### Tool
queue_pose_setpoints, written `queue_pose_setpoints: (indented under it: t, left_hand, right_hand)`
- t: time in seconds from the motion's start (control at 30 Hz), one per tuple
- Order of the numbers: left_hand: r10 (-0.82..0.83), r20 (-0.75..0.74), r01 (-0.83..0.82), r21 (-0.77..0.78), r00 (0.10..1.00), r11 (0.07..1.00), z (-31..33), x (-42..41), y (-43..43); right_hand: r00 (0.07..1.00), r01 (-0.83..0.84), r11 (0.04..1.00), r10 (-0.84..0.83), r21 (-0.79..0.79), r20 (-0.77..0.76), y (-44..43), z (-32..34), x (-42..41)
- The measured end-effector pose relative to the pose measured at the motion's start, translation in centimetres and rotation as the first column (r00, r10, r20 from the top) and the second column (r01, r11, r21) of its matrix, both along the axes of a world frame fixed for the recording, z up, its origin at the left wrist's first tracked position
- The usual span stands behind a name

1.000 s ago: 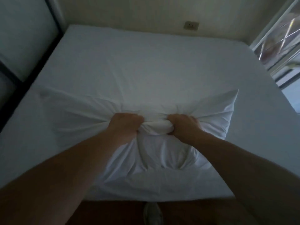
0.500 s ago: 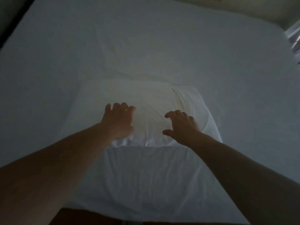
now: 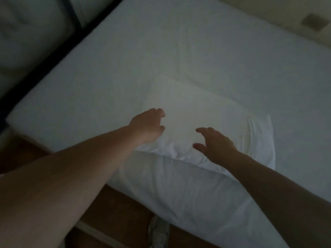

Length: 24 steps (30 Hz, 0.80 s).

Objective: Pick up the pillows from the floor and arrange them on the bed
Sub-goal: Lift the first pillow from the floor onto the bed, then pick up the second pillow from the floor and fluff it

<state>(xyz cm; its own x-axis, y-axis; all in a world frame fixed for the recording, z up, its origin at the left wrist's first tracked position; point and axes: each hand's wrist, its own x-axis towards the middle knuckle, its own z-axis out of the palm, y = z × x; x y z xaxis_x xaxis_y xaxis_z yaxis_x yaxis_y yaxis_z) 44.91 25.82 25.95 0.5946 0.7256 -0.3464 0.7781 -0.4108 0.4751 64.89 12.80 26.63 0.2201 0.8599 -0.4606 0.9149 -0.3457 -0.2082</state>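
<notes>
A white pillow [image 3: 200,115] lies flat on the white bed [image 3: 197,47], close to the near edge. My left hand [image 3: 147,125] hovers over the pillow's near left corner with fingers loosely curled and nothing in them. My right hand [image 3: 215,145] is over the pillow's near edge, fingers spread and empty. The pillow's near right part is creased. The room is dim and the picture is blurred.
A dark bed frame or rail [image 3: 53,56] runs along the bed's left side. Brown floor [image 3: 114,208] shows below the mattress edge, with a shoe [image 3: 159,231] on it. A wall socket [image 3: 312,21] sits at the top right.
Both hands were gripping the bunched pillow a second ago and have let it go. The pillow now lies flat. The view has turned left and tilted.
</notes>
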Motion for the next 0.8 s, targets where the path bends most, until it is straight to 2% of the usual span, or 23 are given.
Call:
queue_pose_setpoints:
  t: [0.2, 0.47, 0.6, 0.7, 0.8]
  left_hand:
    - [0.287, -0.004, -0.287, 0.027, 0.958, 0.957, 1.3, -20.9, 0.2]
    - [0.608, 0.044, -0.609, 0.018, 0.793, 0.793, 2.9, -51.1, -6.8]
    - [0.697, -0.002, -0.697, -0.018, 0.717, 0.717, 2.6, -65.2, -12.4]
    - [0.752, -0.046, -0.754, -0.053, 0.657, 0.655, 0.7, -72.4, -15.9]
    - [0.795, 0.005, -0.792, -0.087, 0.606, 0.605, -3.0, -75.0, -17.7]
  right_hand:
    - [0.984, -0.175, 0.984, 0.176, -0.026, 0.025, 0.9, 1.0, -15.1]
    - [0.880, -0.474, 0.880, 0.474, -0.030, 0.003, 1.8, 1.9, -43.0]
    - [0.822, -0.568, 0.820, 0.569, -0.072, -0.010, 1.3, 0.9, -56.2]
    - [0.787, -0.617, 0.782, 0.616, -0.084, -0.043, 0.8, -1.4, -64.0]
    - [0.752, -0.658, 0.744, 0.657, -0.116, -0.056, 0.6, -5.2, -69.3]
